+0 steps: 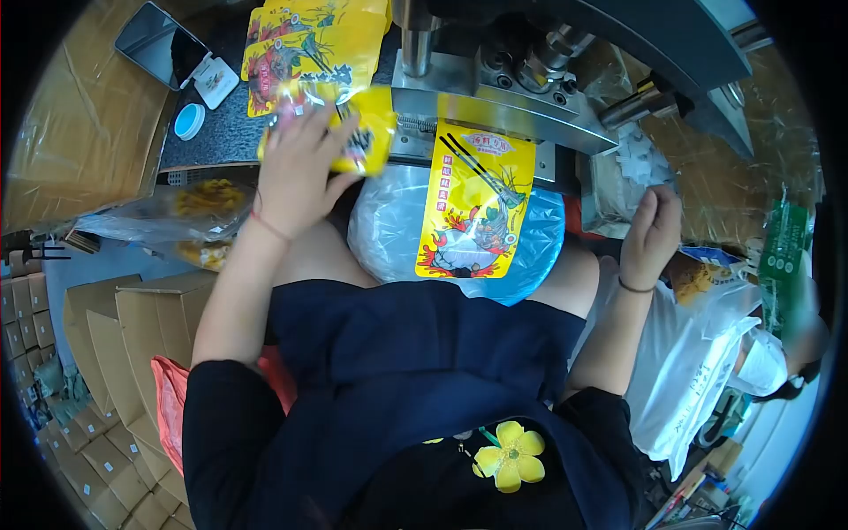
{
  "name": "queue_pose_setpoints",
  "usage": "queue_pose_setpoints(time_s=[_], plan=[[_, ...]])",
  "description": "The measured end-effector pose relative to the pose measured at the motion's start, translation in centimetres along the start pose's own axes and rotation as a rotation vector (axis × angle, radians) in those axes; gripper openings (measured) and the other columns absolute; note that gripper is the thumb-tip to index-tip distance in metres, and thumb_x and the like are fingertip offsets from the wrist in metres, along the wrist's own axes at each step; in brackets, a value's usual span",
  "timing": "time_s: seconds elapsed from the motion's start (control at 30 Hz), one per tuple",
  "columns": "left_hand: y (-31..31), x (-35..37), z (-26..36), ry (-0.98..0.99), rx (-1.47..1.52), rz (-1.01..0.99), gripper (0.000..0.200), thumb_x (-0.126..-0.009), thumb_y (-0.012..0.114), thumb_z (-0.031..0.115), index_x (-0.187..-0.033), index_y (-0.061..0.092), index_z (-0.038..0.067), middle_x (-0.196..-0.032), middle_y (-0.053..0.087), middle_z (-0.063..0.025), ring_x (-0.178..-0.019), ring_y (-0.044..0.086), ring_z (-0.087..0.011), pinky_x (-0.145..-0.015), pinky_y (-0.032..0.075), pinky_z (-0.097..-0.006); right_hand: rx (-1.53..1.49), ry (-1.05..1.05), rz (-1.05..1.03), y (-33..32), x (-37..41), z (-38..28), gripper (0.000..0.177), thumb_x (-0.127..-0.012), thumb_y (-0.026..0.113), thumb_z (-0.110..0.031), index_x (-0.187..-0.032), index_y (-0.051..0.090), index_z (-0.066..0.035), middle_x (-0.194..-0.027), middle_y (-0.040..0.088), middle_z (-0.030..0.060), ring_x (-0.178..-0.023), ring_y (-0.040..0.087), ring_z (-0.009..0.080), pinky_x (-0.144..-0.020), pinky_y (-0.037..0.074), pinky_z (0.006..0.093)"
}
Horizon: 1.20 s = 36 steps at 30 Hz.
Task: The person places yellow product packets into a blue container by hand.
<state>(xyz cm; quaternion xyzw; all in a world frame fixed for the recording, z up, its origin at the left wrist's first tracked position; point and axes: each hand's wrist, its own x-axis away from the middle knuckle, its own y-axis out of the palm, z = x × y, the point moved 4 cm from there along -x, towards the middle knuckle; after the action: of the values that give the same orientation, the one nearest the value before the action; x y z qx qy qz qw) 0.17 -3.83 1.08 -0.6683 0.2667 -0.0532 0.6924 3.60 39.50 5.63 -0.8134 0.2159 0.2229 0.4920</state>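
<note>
My left hand (305,168) is spread over a yellow printed pouch (375,132), blurred by motion, at the front of a pile of similar pouches (318,53). Its fingers lie apart on the pouch; whether they grip it is unclear. Another yellow pouch (477,212) has its top edge under the metal bar of a press-like machine (503,110) and hangs down over a plastic-covered round container (380,216). To the right, my right hand (652,234) is raised with curled fingers, near a clear bin of whitish scraps (627,177), touching neither pouch.
A phone (157,44), an open white case (215,82) and a blue-lidded jar (189,121) sit at the upper left. Cardboard boxes (168,327) stand at the lower left. White plastic bags (680,380) and a partly visible person (777,362) are at the right.
</note>
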Motion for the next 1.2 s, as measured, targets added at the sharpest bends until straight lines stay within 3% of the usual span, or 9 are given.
queue_pose_setpoints(time_s=[0.03, 0.13, 0.23, 0.37, 0.47, 0.6, 0.97, 1.1, 1.2], plan=[[-0.4, 0.9, 0.9, 0.041, -0.004, 0.003, 0.040, -0.099, 0.060, 0.019, -0.137, 0.059, 0.007, -0.139, 0.058, -0.0192, -0.124, 0.059, -0.0330, -0.102, 0.046, -0.0417, -0.071, 0.021, 0.031, -0.5, 0.4, -0.6, 0.016, -0.099, 0.055, -0.011, -0.107, 0.063, 0.001, -0.100, 0.067, 0.0186, -0.087, 0.067, 0.0314, -0.076, 0.051, 0.0390], [-0.3, 3.7, 0.8, -0.471, 0.839, 0.079, 0.029, -0.101, 0.061, 0.015, -0.127, 0.065, 0.001, -0.113, 0.071, -0.0122, -0.099, 0.068, -0.0181, -0.086, 0.051, -0.0298, -0.272, -0.092, -0.113, 0.2, 1.7, -4.0, 0.015, -0.094, 0.054, -0.004, -0.106, 0.063, 0.000, -0.098, 0.066, 0.0162, -0.087, 0.066, 0.0305, -0.079, 0.051, 0.0364], [0.2, 3.2, 4.7, -0.455, 1.331, -0.017, 0.021, -0.097, 0.068, 0.014, -0.108, 0.070, -0.004, -0.092, 0.072, -0.0103, -0.083, 0.068, -0.0159, -0.074, 0.053, -0.0281, -0.419, -0.434, -0.490, 2.4, 1.8, -10.0, 0.016, -0.090, 0.062, -0.005, -0.105, 0.064, -0.002, -0.101, 0.068, 0.0162, -0.092, 0.066, 0.0367, -0.084, 0.052, 0.0435], [-0.1, 1.5, 9.7, -0.262, 1.221, -0.209, 0.021, -0.097, 0.069, 0.015, -0.105, 0.072, -0.004, -0.090, 0.073, -0.0063, -0.082, 0.067, -0.0128, -0.077, 0.053, -0.0271, -0.793, -0.078, -0.452, 2.0, 0.5, -12.6, 0.013, -0.096, 0.065, -0.008, -0.105, 0.067, 0.000, -0.095, 0.069, 0.0118, -0.082, 0.067, 0.0237, -0.076, 0.054, 0.0335], [-0.9, 1.1, 13.3, -0.396, 1.708, -0.265, 0.024, -0.098, 0.069, 0.020, -0.104, 0.072, -0.003, -0.087, 0.072, -0.0057, -0.079, 0.067, -0.0124, -0.075, 0.053, -0.0270, -0.745, -0.286, -0.373, 2.8, -1.3, -13.2, 0.014, -0.098, 0.064, -0.010, -0.105, 0.068, 0.001, -0.095, 0.069, 0.0110, -0.078, 0.066, 0.0177, -0.072, 0.053, 0.0287], [0.7, 1.6, 14.6, -0.383, 1.658, -0.460, 0.024, -0.099, 0.069, 0.023, -0.102, 0.073, -0.001, -0.086, 0.071, -0.0049, -0.079, 0.065, -0.0079, -0.074, 0.054, -0.0264, -0.881, -0.001, -0.335, 2.0, -1.0, -10.6, 0.015, -0.095, 0.068, -0.009, -0.106, 0.068, 0.000, -0.098, 0.071, 0.0108, -0.081, 0.068, 0.0183, -0.075, 0.054, 0.0299], [0.7, 1.8, 17.6, -0.364, 2.038, -0.863, 0.032, -0.100, 0.066, 0.014, -0.128, 0.063, -0.002, -0.122, 0.071, -0.0103, -0.109, 0.067, -0.0167, -0.098, 0.052, -0.0330, -0.571, -0.266, -0.804, 1.9, -0.6, -10.1, 0.017, -0.099, 0.057, -0.014, -0.108, 0.067, -0.003, -0.102, 0.069, 0.0159, -0.097, 0.066, 0.0352, -0.085, 0.052, 0.0424], [1.8, 1.2, 17.0, -0.414, 2.141, -0.786, 0.032, -0.095, 0.066, 0.005, -0.126, 0.063, -0.003, -0.121, 0.071, -0.0121, -0.108, 0.068, -0.0182, -0.097, 0.054, -0.0340, 0.191, -0.216, -0.330, 1.1, -3.0, -3.9, 0.028, -0.095, 0.062, -0.018, -0.121, 0.065, -0.008, -0.114, 0.066, 0.0176, -0.103, 0.065, 0.0397, -0.086, 0.053, 0.0490], [2.8, -0.3, 15.4, -0.514, 2.278, -0.648, 0.031, -0.090, 0.067, 0.001, -0.120, 0.065, -0.006, -0.115, 0.072, -0.0132, -0.102, 0.070, -0.0181, -0.093, 0.055, -0.0336, 0.404, -0.152, -0.385, 2.7, -2.9, 1.3, 0.033, -0.091, 0.067, -0.020, -0.124, 0.063, -0.014, -0.115, 0.063, 0.0164, -0.099, 0.065, 0.0398, -0.082, 0.054, 0.0483]])
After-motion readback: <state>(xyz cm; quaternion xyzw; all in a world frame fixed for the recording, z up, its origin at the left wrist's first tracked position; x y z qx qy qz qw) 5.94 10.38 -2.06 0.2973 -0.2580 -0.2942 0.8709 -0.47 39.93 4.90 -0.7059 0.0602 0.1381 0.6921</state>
